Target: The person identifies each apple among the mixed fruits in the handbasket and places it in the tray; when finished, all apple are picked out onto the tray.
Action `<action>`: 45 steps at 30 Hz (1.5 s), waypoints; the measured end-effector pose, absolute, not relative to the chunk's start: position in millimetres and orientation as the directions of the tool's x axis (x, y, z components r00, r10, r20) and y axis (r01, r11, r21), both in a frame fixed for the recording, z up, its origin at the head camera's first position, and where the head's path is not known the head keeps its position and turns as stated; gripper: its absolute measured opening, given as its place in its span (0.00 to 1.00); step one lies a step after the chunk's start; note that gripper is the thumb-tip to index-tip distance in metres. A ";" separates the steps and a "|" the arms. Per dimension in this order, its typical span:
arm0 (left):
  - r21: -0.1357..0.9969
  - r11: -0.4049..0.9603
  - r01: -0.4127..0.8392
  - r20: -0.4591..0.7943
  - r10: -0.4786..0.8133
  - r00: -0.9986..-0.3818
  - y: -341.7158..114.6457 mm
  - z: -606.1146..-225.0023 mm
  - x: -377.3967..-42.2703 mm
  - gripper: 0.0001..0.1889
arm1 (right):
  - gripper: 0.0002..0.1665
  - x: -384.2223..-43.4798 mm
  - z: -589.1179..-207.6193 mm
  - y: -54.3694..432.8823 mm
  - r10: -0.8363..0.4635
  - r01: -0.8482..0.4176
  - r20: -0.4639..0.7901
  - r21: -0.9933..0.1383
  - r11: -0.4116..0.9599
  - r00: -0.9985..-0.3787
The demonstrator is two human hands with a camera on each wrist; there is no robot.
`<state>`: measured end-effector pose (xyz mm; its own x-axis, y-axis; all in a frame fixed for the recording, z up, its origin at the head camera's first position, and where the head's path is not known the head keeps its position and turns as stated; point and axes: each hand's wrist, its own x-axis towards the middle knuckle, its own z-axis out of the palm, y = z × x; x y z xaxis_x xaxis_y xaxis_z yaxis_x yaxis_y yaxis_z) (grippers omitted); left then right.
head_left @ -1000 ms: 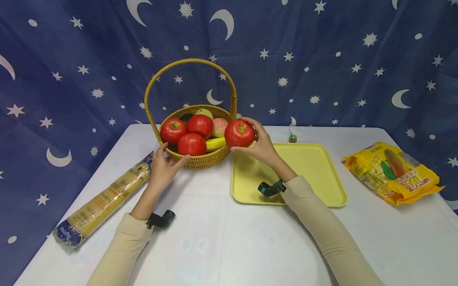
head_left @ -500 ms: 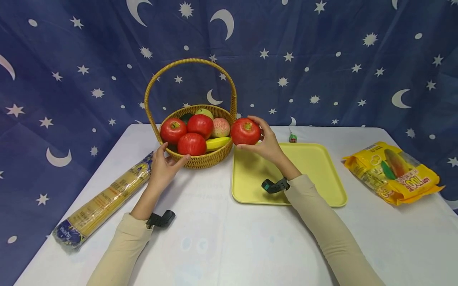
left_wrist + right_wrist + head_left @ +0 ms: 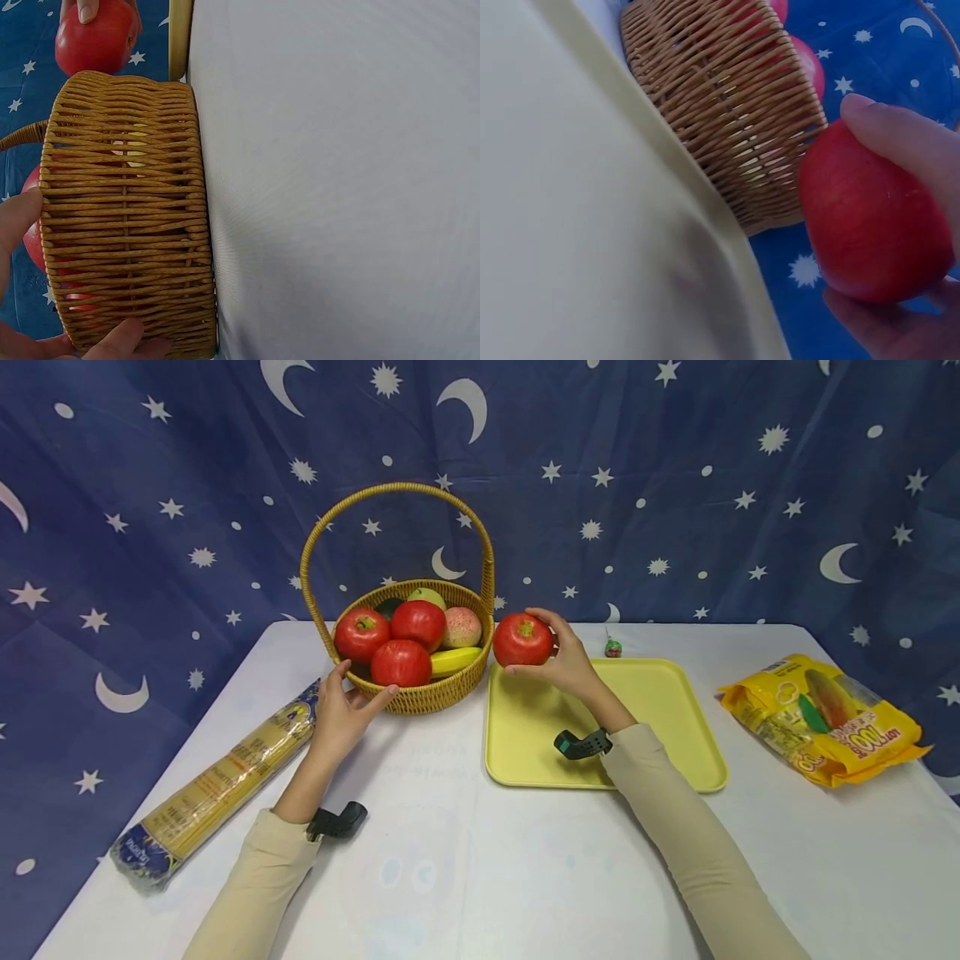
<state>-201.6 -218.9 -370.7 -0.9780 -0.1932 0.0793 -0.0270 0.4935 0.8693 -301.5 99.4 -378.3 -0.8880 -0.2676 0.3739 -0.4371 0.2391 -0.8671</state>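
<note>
My right hand point(image 3: 568, 667) holds a red apple point(image 3: 519, 642) between thumb and fingers, just right of the wicker basket point(image 3: 442, 696) and above the far left corner of the yellow tray point(image 3: 637, 727). In the right wrist view the apple point(image 3: 870, 217) overlaps the basket's edge. My left hand point(image 3: 341, 714) grips the basket at its front left, thumb at the rim and fingers around the side. Inside the basket lie several red apples point(image 3: 401, 663), a banana point(image 3: 454, 661), a pinkish peach point(image 3: 462, 627) and a green fruit point(image 3: 427, 597), with a dark green one partly hidden.
A long pack of spaghetti point(image 3: 225, 781) lies slanted at the left of the white table point(image 3: 450, 860). At the right is a yellow candy bag point(image 3: 825, 718). Behind the tray sits a small green and red trinket point(image 3: 612, 648). The basket's tall handle point(image 3: 401, 487) arches over the fruit.
My right hand has carried the apple rightward, from over the basket's right edge to beside it, uncovering the banana's tip and the peach. My left hand has stayed on the basket.
</note>
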 end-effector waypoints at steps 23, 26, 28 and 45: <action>0.870 0.492 -0.038 0.068 -0.195 -0.978 -218.1 -371.5 -201.8 0.48 | 0.53 -307.3 -404.0 99.0 -0.345 -0.336 0.215 -0.876 0.346 -0.914; 0.869 0.494 -0.035 0.073 -0.197 -0.978 -218.1 -371.6 -201.3 0.48 | 0.53 -307.2 -403.7 98.2 -0.346 -0.331 0.205 -0.874 0.355 -0.915; 0.868 0.495 -0.034 0.073 -0.196 -0.978 -218.1 -371.8 -201.2 0.48 | 0.53 -302.5 -397.9 97.1 -0.350 -0.324 0.195 -0.874 0.362 -0.916; 0.875 0.483 -0.029 0.073 -0.191 -0.979 -217.2 -371.1 -201.3 0.48 | 0.53 -307.9 -400.6 103.7 -0.401 -0.315 0.147 -0.864 0.393 -0.904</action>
<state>-201.3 -217.2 -371.1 -0.9788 -0.1914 0.0733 -0.0290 0.4832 0.8750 -307.9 103.7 -400.6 -0.9042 -0.4010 0.1471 -0.3147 0.3926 -0.8642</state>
